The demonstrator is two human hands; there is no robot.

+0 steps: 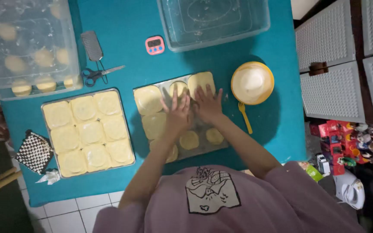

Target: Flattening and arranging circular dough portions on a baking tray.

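Observation:
A metal baking tray [202, 130] lies on the teal tablecloth [126, 26] in front of me, holding several flattened pale yellow dough rounds [147, 100] and smaller rounds [189, 140]. My left hand [177, 113] and my right hand [208, 103] lie side by side, palms down and fingers spread. They press flat on the middle of the tray. What is under the palms is hidden. Neither hand grips anything.
A second tray [43, 113] full of flattened dough sits to the left. Behind it stands a clear tub of dough balls [26, 51]; an empty clear tub [214, 21] is at the back. Yellow bowl [252, 82], yellow fork [245, 117], pink timer [154, 45], scissors [98, 74], checkered cloth [34, 151].

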